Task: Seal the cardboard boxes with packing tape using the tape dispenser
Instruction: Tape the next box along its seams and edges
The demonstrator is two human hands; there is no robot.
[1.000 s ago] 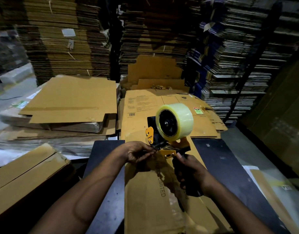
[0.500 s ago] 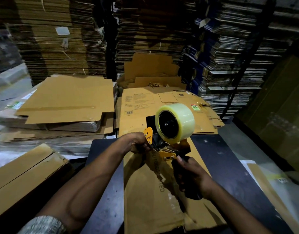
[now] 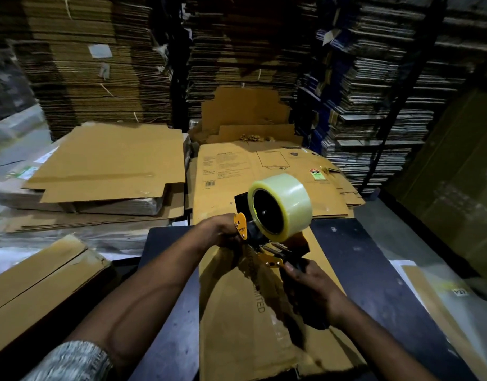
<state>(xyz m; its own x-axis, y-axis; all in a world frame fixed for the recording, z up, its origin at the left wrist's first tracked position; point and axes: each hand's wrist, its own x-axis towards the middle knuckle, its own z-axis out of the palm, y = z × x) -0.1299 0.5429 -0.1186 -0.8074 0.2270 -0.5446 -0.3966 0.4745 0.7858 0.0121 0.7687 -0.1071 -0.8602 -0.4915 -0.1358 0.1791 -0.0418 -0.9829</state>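
A tape dispenser (image 3: 267, 243) with yellow plates and a big roll of clear tape (image 3: 280, 206) is held above a flattened cardboard box (image 3: 236, 320) that lies on the dark table (image 3: 368, 270). My right hand (image 3: 308, 290) grips the dispenser's black handle from below right. My left hand (image 3: 223, 229) is at the dispenser's front end, fingers curled against the yellow plate; what they pinch is hidden.
Flat cardboard sheets (image 3: 110, 163) lie stacked at the left, and more printed sheets (image 3: 264, 171) beyond the table. A long box (image 3: 36, 281) sits at lower left. Tall stacks of cardboard (image 3: 99, 64) fill the back wall. A dark rack post (image 3: 401, 92) stands at right.
My left hand has moved up and forward along the dispenser's front end. The dispenser tilted slightly and stays in my right hand's grip.
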